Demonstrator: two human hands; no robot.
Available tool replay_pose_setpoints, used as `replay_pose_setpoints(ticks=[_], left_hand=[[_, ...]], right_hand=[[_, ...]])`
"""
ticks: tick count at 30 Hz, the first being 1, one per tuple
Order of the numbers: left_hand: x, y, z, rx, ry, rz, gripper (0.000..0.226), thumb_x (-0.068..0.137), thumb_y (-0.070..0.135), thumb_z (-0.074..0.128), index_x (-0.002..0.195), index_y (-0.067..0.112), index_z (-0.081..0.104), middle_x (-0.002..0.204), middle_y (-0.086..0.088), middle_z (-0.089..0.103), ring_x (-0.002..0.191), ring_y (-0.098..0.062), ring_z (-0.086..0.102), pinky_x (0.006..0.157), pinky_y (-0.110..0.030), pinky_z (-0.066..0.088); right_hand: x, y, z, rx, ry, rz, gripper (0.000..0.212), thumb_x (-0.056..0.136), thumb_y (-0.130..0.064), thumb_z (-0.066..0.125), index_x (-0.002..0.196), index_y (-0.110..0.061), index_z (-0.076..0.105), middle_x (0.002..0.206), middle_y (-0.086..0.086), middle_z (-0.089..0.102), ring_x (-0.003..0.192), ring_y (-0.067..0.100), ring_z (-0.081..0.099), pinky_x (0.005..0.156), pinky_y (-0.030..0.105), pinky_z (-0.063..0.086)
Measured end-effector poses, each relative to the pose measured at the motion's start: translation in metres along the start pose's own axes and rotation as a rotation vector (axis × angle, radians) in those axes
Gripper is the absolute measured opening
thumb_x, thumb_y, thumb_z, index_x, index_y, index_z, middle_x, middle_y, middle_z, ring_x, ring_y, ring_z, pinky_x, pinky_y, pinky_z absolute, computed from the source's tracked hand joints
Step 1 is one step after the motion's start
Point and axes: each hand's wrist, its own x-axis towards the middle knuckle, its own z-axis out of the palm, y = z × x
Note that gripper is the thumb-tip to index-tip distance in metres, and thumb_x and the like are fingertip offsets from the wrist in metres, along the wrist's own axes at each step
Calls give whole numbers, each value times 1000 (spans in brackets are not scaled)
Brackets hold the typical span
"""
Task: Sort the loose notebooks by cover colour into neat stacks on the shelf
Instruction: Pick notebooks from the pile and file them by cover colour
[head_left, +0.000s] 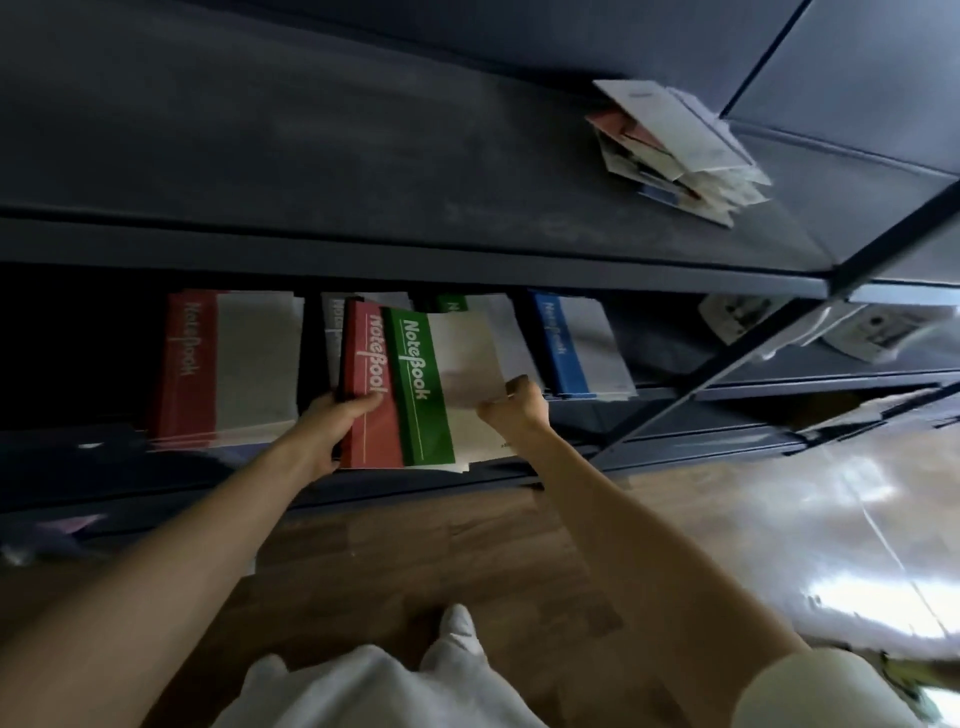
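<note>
Your left grip (332, 418) is at the centre of the frame, clasping a red notebook (370, 384): the fingers curl over its cover and the thumb sits at its left edge. Your right grip (516, 402), just right of centre, is clenched on the pale right-hand part of a green notebook (418, 387), pinching it near the edge. The red and green notebooks lie side by side and overlap, with their near ends reaching out to the front lip of the lower shelf (156, 467).

On that same level, at mid left of the frame, a red stack (189, 364) lies flat and apart from your hands. To the right of centre lies a blue notebook (558, 343). Behind the green notebook, another green cover (451, 303) peeks out; how much lies under it you cannot tell.

On the upper shelf (363, 156), at the upper right of the frame, an untidy pile of mixed notebooks (675, 150) is blurred.
</note>
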Motion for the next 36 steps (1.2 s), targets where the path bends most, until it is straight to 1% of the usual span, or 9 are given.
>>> replay_pose_setpoints(ticks=[3, 6, 10, 14, 19, 22, 27, 33, 36], left_hand=[[8, -11, 36, -71, 36, -17, 54, 84, 15, 67, 134, 14, 45, 120, -10, 60, 98, -24, 55, 83, -38, 45], [13, -21, 69, -147, 75, 6, 52, 86, 9, 64, 134, 10, 45, 107, -9, 62, 93, -23, 56, 81, -38, 45], [16, -23, 93, -220, 174, 33, 48, 88, 8, 62, 133, 9, 45, 126, -15, 57, 96, -23, 55, 82, -38, 44], [11, -23, 91, -246, 313, 40, 51, 89, 10, 61, 136, 10, 42, 130, -13, 54, 113, -28, 54, 86, -37, 41], [-1, -32, 82, -286, 382, 44, 52, 90, 8, 59, 138, 15, 40, 135, -14, 51, 123, -34, 47, 88, -42, 39], [-4, -39, 79, -292, 427, 37, 54, 89, 7, 59, 138, 15, 40, 134, -14, 51, 123, -36, 47, 88, -43, 38], [-9, -47, 82, -297, 424, 4, 55, 89, 2, 57, 139, 15, 39, 133, -16, 51, 122, -36, 48, 89, -44, 39], [-14, -47, 84, -287, 388, -13, 52, 88, -1, 55, 136, 14, 41, 126, -15, 53, 122, -36, 47, 88, -44, 38], [-14, -45, 83, -271, 343, -4, 52, 86, -5, 55, 134, 12, 42, 129, -16, 52, 122, -37, 47, 95, -47, 38]], right_hand=[[29, 21, -30, 30, -3, 42, 58, 78, -18, 73, 128, -7, 45, 119, 10, 58, 107, 27, 58, 86, 30, 50], [55, 34, -50, -15, 14, 23, 48, 80, -12, 68, 125, -6, 53, 116, 15, 62, 102, 31, 61, 84, 37, 55], [87, 43, -69, 14, 31, -31, 44, 85, -1, 58, 125, -9, 43, 119, 15, 57, 108, 33, 56, 85, 35, 49], [116, 34, -75, -150, -17, -119, 32, 89, 1, 47, 116, -5, 64, 122, 16, 61, 114, 31, 57, 92, 32, 46], [133, 26, -64, -183, -90, -162, 33, 90, 2, 47, 118, -3, 64, 126, 17, 59, 117, 32, 54, 97, 34, 45], [137, 24, -55, -185, -144, -215, 41, 87, 7, 45, 125, -1, 57, 132, 18, 51, 123, 33, 48, 101, 33, 43], [138, 30, -40, -354, -281, -247, 62, 88, 1, 46, 146, -1, 26, 148, 17, 27, 136, 30, 30, 107, 29, 32], [128, 30, -38, -628, -213, -314, 46, 93, -19, 48, 133, 3, 42, 141, 16, 31, 127, 34, 31, 105, 39, 34], [111, 18, -34, -468, -288, -331, 35, 98, -28, 43, 108, 1, 58, 112, 15, 55, 106, 31, 52, 82, 31, 44]])
